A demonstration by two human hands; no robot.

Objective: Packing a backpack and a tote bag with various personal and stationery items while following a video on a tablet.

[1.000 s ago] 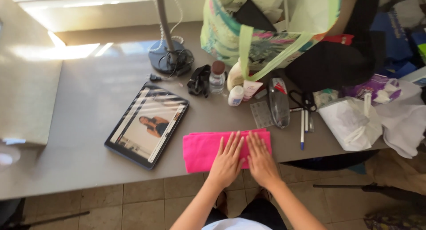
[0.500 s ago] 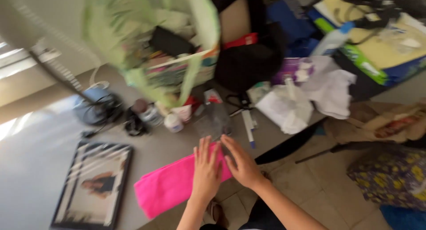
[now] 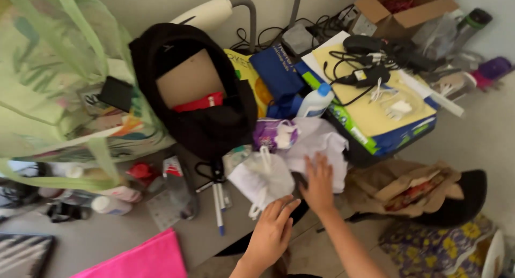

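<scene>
My right hand [image 3: 319, 182] lies with spread fingers on a crumpled white cloth [image 3: 316, 144] at the table's right end. Just below a white plastic bag [image 3: 259, 180], my left hand [image 3: 272, 231] hovers open, its fingertips close to the bag. Neither hand holds anything. The folded pink towel [image 3: 140, 258] sits at the table's front edge, far left of both hands.
A black bag [image 3: 204, 122] and a green patterned tote [image 3: 59, 101] stand behind. Pens [image 3: 219, 205], small bottles [image 3: 110, 204] and a clear case [image 3: 179, 192] lie on the grey table [image 3: 209, 236]. A brown paper bag [image 3: 407, 188] sits on the floor at right.
The view has swung to the right. Both hands left the pink towel and moved right, to the white cloth and the plastic bag. The tablet is nearly out of view.
</scene>
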